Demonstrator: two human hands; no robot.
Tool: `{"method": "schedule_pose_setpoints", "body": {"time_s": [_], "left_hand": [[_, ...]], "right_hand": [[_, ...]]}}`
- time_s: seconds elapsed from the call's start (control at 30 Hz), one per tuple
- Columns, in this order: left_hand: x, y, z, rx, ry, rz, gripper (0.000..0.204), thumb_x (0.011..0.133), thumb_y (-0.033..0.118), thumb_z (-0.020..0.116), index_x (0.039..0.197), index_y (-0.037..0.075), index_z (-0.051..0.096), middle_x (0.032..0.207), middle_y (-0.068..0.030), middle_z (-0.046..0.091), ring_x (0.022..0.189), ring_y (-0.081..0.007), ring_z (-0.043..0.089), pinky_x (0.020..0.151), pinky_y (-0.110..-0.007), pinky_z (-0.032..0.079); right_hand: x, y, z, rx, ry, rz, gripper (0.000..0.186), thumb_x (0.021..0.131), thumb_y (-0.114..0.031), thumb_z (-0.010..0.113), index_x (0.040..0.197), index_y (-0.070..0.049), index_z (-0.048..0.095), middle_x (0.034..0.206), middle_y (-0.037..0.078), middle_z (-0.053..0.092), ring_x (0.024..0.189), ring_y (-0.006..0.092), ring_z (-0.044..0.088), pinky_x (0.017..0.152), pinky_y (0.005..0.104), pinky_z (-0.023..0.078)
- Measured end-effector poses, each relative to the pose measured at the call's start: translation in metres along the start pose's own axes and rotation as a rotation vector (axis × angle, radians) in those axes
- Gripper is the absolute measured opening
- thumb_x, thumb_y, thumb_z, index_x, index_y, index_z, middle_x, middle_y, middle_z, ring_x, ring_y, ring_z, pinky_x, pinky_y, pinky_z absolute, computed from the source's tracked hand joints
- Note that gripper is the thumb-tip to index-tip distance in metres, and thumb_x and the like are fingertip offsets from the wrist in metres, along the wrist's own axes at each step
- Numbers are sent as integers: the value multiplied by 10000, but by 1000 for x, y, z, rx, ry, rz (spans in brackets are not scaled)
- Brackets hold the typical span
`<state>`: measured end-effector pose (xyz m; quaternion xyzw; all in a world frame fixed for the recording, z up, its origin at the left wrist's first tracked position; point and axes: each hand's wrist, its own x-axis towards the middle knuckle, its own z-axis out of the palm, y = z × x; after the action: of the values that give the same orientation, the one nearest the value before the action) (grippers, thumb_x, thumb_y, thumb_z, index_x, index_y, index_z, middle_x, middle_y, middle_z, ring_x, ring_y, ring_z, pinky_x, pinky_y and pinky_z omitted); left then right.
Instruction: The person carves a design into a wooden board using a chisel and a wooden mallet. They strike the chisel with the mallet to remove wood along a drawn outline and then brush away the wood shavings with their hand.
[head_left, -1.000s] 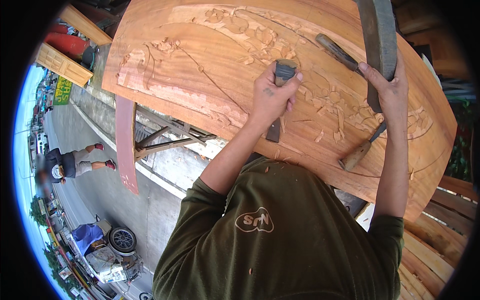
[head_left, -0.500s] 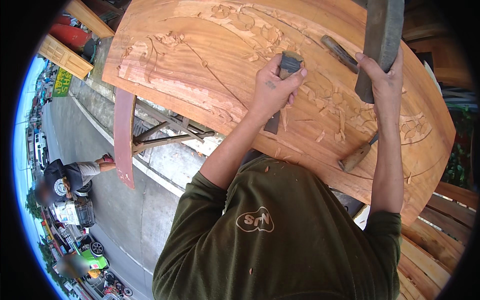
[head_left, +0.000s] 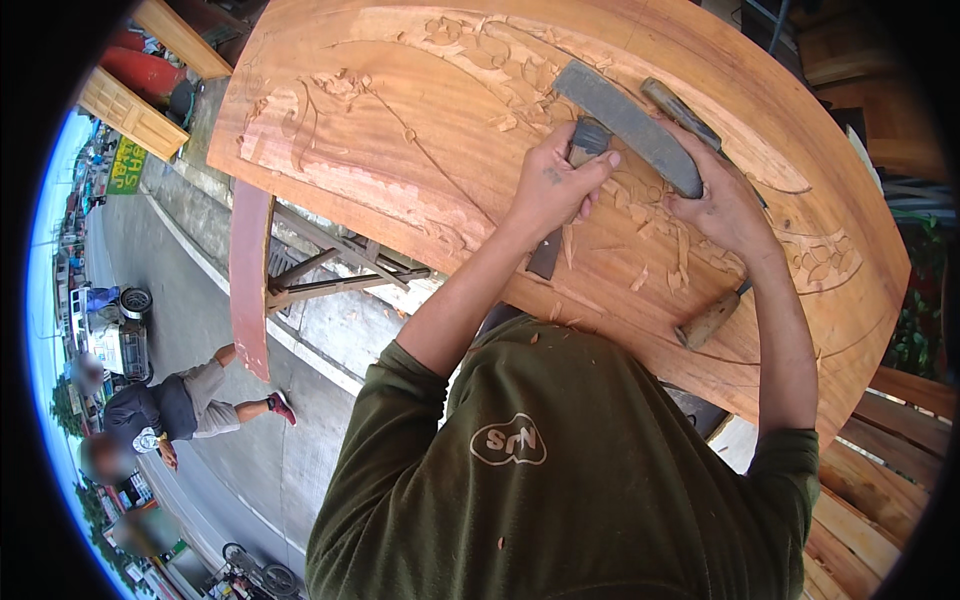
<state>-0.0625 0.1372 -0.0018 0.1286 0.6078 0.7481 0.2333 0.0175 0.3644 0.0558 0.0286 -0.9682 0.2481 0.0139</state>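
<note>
Orange-brown wood forms the broad panel with carved leaves and stems (head_left: 430, 190), which stretches out before the person in the dark olive-green shirt (head_left: 600, 460). Over the panel's middle, the left hand (head_left: 565, 182) has its fingers curled closed around a chisel with a dark-wrapped handle top and flat dark blade (head_left: 590, 138); the blade shows below the fist, toward the panel's near edge. The right hand (head_left: 718, 195), over the panel's right half, grips one end of a long, dark grey, slab-like mallet (head_left: 630, 125), thumb and fingers on either side of it; how far the fingers close underneath is hidden. The mallet's other end lies just beside the chisel's handle top, and whether they touch I cannot tell.

On the panel's right half, a dark-brown wooden-handled tool (head_left: 680, 110) lies beyond the right hand, and a second tool with a rounded, worn brown handle (head_left: 708, 320) rests near the panel's near edge. Pale curled shavings (head_left: 682, 250) are scattered across the panel between the hands. Beyond the panel's left edge, a person in a dark top and light shorts (head_left: 185, 408) is on the grey road (head_left: 300, 450).
</note>
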Motion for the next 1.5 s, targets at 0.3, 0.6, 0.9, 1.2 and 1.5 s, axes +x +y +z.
{"method": "schedule_pose_setpoints", "body": {"time_s": [0.3, 0.6, 0.9, 1.2, 1.5], "left_hand": [[-3, -3, 0, -25, -9, -14, 244, 999, 169, 766, 1128, 11, 634, 697, -17, 607, 508, -76, 544, 445, -252, 446], [-7, 2, -4, -44, -7, 8, 265, 992, 194, 794, 1105, 20, 628, 734, -13, 637, 516, -70, 565, 437, -243, 450], [5, 11, -18, -2, 29, 25, 260, 997, 221, 792, 1073, 23, 641, 685, -8, 621, 510, -73, 559, 445, -246, 451], [0, 5, -22, -13, 1, -2, 317, 970, 185, 815, 1144, 4, 622, 770, -8, 650, 580, -60, 584, 465, -234, 472], [-6, 0, -24, -21, -29, 16, 350, 957, 216, 829, 1116, -16, 620, 846, -42, 670, 603, -62, 589, 463, -235, 478]], "right_hand": [[0, -4, 0, 102, 90, -49, 883, 862, -116, 843, 1642, -210, 440, 1436, 188, 682, 1295, 291, 681, 1079, 383, 530], [-5, -16, 0, 51, 69, -39, 946, 837, -64, 844, 1651, -306, 426, 1478, 153, 652, 1335, 355, 646, 1096, 441, 537], [12, -3, -17, 523, 478, 164, 893, 862, -156, 912, 1627, -104, 455, 1386, 171, 693, 1290, 239, 653, 1100, 357, 494], [12, -3, -2, 52, 48, 42, 960, 827, -161, 890, 1652, -277, 415, 1356, 162, 704, 1215, 305, 703, 1021, 398, 550], [13, -3, 7, 144, 1, -76, 924, 838, -79, 849, 1643, -265, 434, 1539, 136, 635, 1372, 346, 637, 1100, 432, 525]]}}
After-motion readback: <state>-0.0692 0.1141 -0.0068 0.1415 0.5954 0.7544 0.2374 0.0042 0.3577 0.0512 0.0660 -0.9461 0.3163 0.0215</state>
